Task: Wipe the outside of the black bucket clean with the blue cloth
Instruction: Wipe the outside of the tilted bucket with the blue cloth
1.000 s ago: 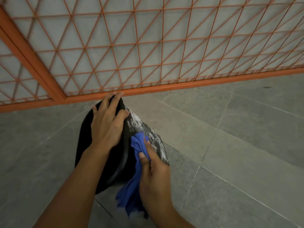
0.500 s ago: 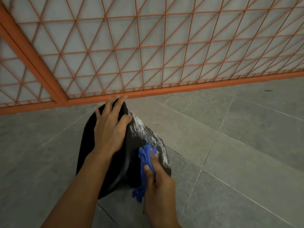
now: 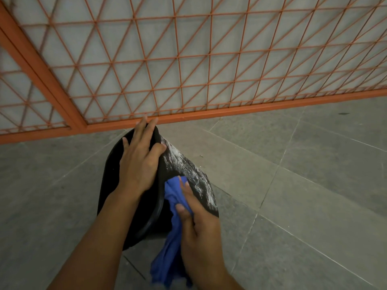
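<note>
Bucket (image 3: 188, 170) lying tilted on the tiled floor (image 3: 303, 185) by the orange grille (image 3: 209, 59), left hand (image 3: 140, 162) lying flat across its rim, probably steadying it, right hand (image 3: 199, 225) gripping the blue cloth (image 3: 173, 197) and pressing it on the white-smeared wall (residue remaining).
</note>
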Tool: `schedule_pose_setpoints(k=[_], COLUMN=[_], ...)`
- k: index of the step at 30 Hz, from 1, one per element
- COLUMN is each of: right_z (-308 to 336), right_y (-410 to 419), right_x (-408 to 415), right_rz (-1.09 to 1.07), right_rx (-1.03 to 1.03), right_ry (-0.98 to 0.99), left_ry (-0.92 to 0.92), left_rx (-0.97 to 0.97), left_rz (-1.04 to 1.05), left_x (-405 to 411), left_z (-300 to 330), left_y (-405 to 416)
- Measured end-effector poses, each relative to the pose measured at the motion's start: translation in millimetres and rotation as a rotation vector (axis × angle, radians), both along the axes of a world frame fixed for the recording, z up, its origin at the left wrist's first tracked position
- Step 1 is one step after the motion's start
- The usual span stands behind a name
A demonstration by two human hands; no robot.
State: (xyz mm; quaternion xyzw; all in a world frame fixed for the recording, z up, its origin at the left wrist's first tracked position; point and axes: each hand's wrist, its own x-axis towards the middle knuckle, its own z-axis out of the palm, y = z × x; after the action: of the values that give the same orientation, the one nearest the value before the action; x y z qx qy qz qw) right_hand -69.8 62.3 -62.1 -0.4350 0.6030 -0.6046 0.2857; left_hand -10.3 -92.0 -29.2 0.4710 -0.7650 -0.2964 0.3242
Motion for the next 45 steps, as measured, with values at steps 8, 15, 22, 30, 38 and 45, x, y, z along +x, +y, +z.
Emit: schedule_pose_setpoints(k=[8, 15, 22, 30, 38, 45], right_z=[5, -6, -28, -33, -31, -27], right_y=[10, 14, 10, 5, -2, 14], right_x=[3, -4, -19, -33, -28, -18], right_rz=[0.035, -0.053, -0.151, -0.151, -0.088, -0.078], right_rx=[-0.049, 0.035, 0.248, 0.327, 0.319, 0.333], right_ry=[0.026, -0.086, 0.041, 0.102, 0.118, 0.104], left_ry=[-0.035, -0.059, -0.079, -0.048, 0.007, 0.048], left_rx=[-0.019, -0.045, -0.013, -0.024, -0.017, -0.039], left_rz=[-0.020, -0.021, 0.012, 0.025, 0.015, -0.006], left_x=[-3, -4, -6, -6, 7, 10], left_z=[5, 8, 5, 4, -1, -4], left_y=[6, 8, 2, 1, -7, -9])
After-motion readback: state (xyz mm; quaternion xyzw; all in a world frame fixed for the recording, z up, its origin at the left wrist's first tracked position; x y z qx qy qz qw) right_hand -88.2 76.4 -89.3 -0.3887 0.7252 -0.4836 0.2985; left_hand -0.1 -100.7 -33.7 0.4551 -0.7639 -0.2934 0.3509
